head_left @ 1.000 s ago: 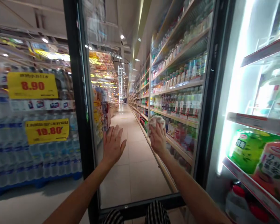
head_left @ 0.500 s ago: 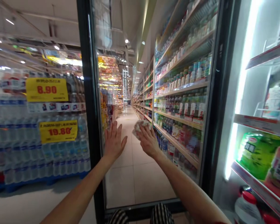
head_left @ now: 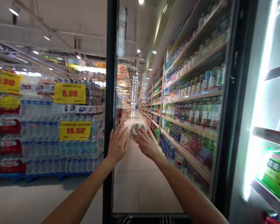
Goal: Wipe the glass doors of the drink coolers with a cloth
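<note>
A tall glass door in a black frame stands upright in front of me. My right hand presses a crumpled, pale cloth against the glass, its fingers lying over it. Just to the left, my left hand is flat with its fingers extended, close to the black frame edge, and nothing is in it. Part of the cloth is hidden under my right fingers. Both arms reach forward from the bottom of the view.
A lit refrigerated cabinet on the right holds a green package on a shelf. Stacked bottled-water packs stand on blue pallets at left, with yellow price signs. Long shelves of bottles and a tiled aisle appear in the glass.
My view has turned left, so the door sits farther right in the picture. The cloth and right hand have shifted left across the glass, nearer my left hand.
</note>
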A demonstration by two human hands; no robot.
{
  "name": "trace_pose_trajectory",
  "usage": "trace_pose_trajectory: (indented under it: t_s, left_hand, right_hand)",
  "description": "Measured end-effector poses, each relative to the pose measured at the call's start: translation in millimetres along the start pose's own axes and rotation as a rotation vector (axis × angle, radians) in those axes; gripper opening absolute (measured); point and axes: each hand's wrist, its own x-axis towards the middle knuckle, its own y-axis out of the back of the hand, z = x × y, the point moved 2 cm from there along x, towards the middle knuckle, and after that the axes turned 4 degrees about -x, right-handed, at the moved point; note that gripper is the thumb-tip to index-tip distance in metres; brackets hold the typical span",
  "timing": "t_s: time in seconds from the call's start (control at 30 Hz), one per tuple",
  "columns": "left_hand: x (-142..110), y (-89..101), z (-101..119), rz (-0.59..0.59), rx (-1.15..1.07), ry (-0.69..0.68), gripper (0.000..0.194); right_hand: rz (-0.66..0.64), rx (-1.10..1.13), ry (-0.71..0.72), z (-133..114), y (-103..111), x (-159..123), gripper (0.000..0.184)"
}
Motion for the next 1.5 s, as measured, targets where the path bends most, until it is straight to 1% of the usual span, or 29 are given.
trace_pose_trajectory:
  t_s: [0.03,0.13,0.17,0.2,0.23,0.33,0.37,0.4,0.43,0.47,0.57,0.6,0.63,0.67,0.7,0.8,0.83,0.87,0.97,1.03,1.1,1.2,1.23,1.27,1.3,1.37,1.43,1.47,1.5]
  left_hand:
    - [1.1,6.1,-5.4,0.030,-0.004,0.013,0.054]
    - [3.6,23.8,-21.9,0.105,0.003,0.062,0.055]
    - [4.0,28.4,-26.6,0.119,0.008,0.079,0.054]
    - [4.1,32.1,-30.6,0.127,0.012,0.095,0.054]
    - [4.0,35.1,-33.9,0.133,0.014,0.108,0.054]
    - [3.1,39.8,-39.9,0.142,0.005,0.121,0.053]
    - [3.4,40.6,-41.1,0.141,0.002,0.120,0.053]
    - [4.3,41.2,-42.1,0.143,0.000,0.116,0.053]
    - [6.2,41.8,-42.7,0.148,0.002,0.111,0.053]
    - [9.0,42.5,-43.1,0.153,0.004,0.107,0.053]
    - [22.4,45.4,-42.2,0.179,0.017,0.092,0.052]
    - [27.5,46.5,-41.3,0.187,0.019,0.086,0.052]
    - [32.3,47.5,-40.3,0.193,0.020,0.080,0.051]
    - [36.4,48.4,-39.3,0.200,0.019,0.074,0.051]
    - [39.6,49.1,-38.5,0.210,0.017,0.071,0.050]
    - [44.5,47.6,-36.3,0.219,0.010,0.072,0.050]
    - [45.2,45.9,-35.5,0.218,0.010,0.078,0.050]
    - [45.9,43.7,-34.5,0.215,0.012,0.084,0.049]
    - [49.1,36.4,-30.6,0.205,0.008,0.085,0.049]
    - [52.2,32.4,-28.3,0.201,-0.004,0.078,0.051]
    - [55.3,29.7,-26.8,0.206,-0.020,0.075,0.052]
    - [60.2,25.9,-23.9,0.217,-0.033,0.074,0.054]
    - [62.3,24.1,-22.0,0.214,-0.034,0.070,0.054]
    - [64.7,21.9,-19.4,0.207,-0.035,0.068,0.054]
    - [67.6,19.5,-16.1,0.201,-0.035,0.063,0.054]
    - [74.5,13.8,-7.4,0.191,-0.042,0.039,0.053]
    - [82.4,7.0,3.5,0.173,-0.058,0.009,0.053]
    - [86.2,3.4,9.5,0.161,-0.066,-0.002,0.052]
    - [89.7,-0.4,15.6,0.147,-0.073,-0.010,0.052]
  right_hand:
    - [0.033,-0.018,-0.068,5.3,1.7,7.9,0.048]
    - [0.223,-0.103,-0.505,32.7,11.1,33.2,0.047]
    - [0.252,-0.111,-0.575,35.0,12.1,40.4,0.047]
    - [0.246,-0.104,-0.565,31.1,11.1,46.4,0.047]
    - [0.213,-0.083,-0.474,21.2,8.2,51.0,0.047]
    - [0.060,0.026,0.055,-26.3,-5.8,56.5,0.043]
    - [0.022,0.059,0.198,-38.6,-9.5,58.8,0.041]
    - [-0.003,0.081,0.277,-45.3,-11.6,63.7,0.040]
    - [-0.012,0.091,0.280,-45.8,-11.7,72.0,0.039]
    - [-0.005,0.089,0.215,-40.9,-10.0,83.2,0.039]
    - [0.084,0.060,-0.138,-12.2,1.2,118.7,0.042]
    - [0.113,0.052,-0.219,-5.3,4.2,125.6,0.042]
    - [0.123,0.050,-0.242,-2.1,5.5,128.7,0.042]
    - [0.110,0.053,-0.201,-2.8,5.2,128.5,0.042]
    - [0.076,0.061,-0.101,-6.5,3.5,125.5,0.041]
    - [-0.057,0.089,0.282,-18.6,-1.3,116.2,0.035]
    - [-0.075,0.085,0.323,-17.3,-0.5,118.9,0.033]
    - [-0.070,0.071,0.296,-12.3,2.0,126.0,0.033]
    - [0.020,0.004,0.010,13.3,15.1,160.4,0.037]
    - [0.058,-0.018,-0.096,23.4,21.2,175.2,0.038]
    - [0.043,-0.018,-0.045,22.3,21.1,172.6,0.039]
    - [-0.014,-0.020,0.175,20.5,16.7,143.0,0.039]
    - [-0.012,-0.034,0.194,27.0,17.2,131.7,0.040]
    - [0.010,-0.057,0.153,38.4,19.7,121.7,0.040]
    - [0.051,-0.087,0.054,54.1,24.2,113.4,0.041]
    - [0.167,-0.155,-0.251,90.4,37.0,99.8,0.042]
    - [0.277,-0.206,-0.517,116.9,48.9,86.2,0.042]
    - [0.306,-0.221,-0.587,122.7,52.3,78.9,0.043]
    - [0.310,-0.230,-0.598,123.5,53.6,71.4,0.043]
